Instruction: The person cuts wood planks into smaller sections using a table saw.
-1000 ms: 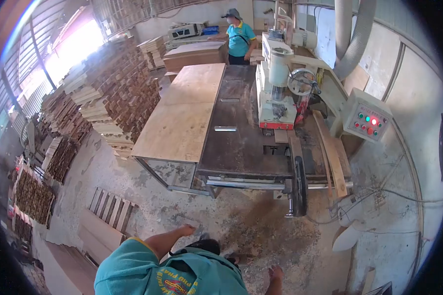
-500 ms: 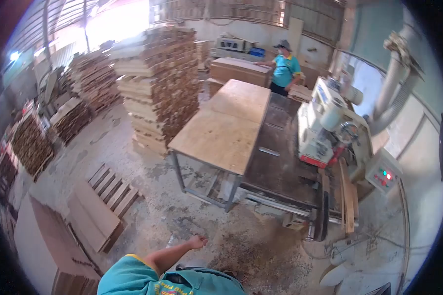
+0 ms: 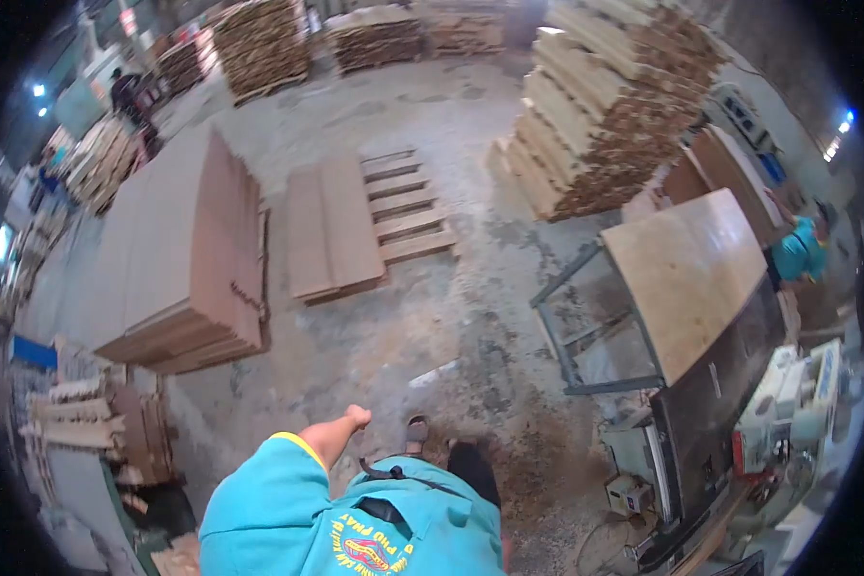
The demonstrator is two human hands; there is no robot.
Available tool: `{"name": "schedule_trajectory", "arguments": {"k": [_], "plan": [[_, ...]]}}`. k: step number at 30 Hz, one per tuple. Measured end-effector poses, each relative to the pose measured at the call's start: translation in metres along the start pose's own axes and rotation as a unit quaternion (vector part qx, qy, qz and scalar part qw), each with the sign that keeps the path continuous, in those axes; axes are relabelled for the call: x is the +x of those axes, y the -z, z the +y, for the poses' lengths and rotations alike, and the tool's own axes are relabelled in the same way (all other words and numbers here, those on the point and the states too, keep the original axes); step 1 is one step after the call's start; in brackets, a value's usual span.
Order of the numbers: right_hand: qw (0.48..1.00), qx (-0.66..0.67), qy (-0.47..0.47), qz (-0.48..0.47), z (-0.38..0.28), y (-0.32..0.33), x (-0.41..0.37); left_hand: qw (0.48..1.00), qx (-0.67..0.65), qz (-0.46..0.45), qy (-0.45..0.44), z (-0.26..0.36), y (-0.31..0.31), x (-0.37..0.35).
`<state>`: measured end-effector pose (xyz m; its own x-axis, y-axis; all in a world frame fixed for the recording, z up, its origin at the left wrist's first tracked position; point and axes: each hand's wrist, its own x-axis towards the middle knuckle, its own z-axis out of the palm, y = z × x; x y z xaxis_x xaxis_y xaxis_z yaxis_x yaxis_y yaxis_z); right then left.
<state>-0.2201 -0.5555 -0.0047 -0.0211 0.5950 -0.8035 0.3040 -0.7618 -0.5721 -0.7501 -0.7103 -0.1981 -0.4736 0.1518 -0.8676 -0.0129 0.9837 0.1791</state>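
Note:
My left hand [image 3: 358,417] hangs in front of my body, over the concrete floor. It looks small and loosely curled, and I see nothing in it. No object touches it; the nearest things are my own shoe [image 3: 417,428] and a pale strip [image 3: 434,373] on the floor. Beyond the hand lie brown boards [image 3: 334,230] on a slatted wooden pallet [image 3: 411,213]. My right hand is out of sight beside my teal shirt; only a sliver of skin shows at the shirt's right edge.
Left stands a large stack of brown panels [image 3: 178,250]. A wood-topped metal-frame table [image 3: 686,274] and a white machine [image 3: 787,403] stand right. Tall lumber stacks [image 3: 595,106] rise behind. Another person [image 3: 802,252] in teal stands at the far right.
My view has swung left and down. The table and machine have shifted to the right side, while the pallet and panel stack have come nearer the middle. My left hand looks more curled.

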Motion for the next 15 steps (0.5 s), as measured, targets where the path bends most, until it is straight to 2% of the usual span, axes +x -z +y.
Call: {"name": "schedule_trajectory", "arguments": {"k": [2,4,6,7,9,11,12,13,14,15], "plan": [[0.999,-0.038,0.0,-0.024,-0.016,-0.021,0.004,0.999,-0.041,-0.007,0.018,-0.015,0.011,-0.001],[0.996,-0.076,0.007,-0.051,-0.031,-0.04,0.021,0.994,-0.104,-0.019,-0.029,-0.015,0.016,-0.009],[0.991,-0.11,0.011,-0.077,-0.042,-0.054,0.041,0.973,-0.226,0.009,-0.035,-0.018,0.008,-0.007],[0.988,-0.124,0.012,-0.091,-0.049,-0.064,0.048,0.972,-0.234,0.014,-0.022,-0.015,0.009,-0.012],[0.982,-0.147,0.014,-0.117,-0.061,-0.082,0.065,0.955,-0.29,0.01,-0.067,-0.007,0.025,-0.028],[0.977,-0.161,0.021,-0.139,-0.031,-0.075,0.136,0.946,-0.316,0.034,-0.07,-0.008,0.042,-0.031],[0.976,-0.207,-0.024,-0.068,-0.052,-0.096,0.181,0.937,-0.336,0.051,-0.08,-0.004,0.052,-0.037],[0.97,-0.234,-0.045,-0.051,-0.049,-0.107,0.231,0.933,-0.353,0.051,-0.043,-0.001,0.064,-0.044],[0.983,-0.128,-0.087,-0.102,-0.091,-0.131,0.235,0.935,-0.35,0.053,-0.037,-0.005,0.07,-0.045],[0.942,-0.303,0.004,-0.144,-0.055,-0.122,0.356,0.923,-0.379,0.067,-0.013,-0.01,0.08,-0.045]]}}
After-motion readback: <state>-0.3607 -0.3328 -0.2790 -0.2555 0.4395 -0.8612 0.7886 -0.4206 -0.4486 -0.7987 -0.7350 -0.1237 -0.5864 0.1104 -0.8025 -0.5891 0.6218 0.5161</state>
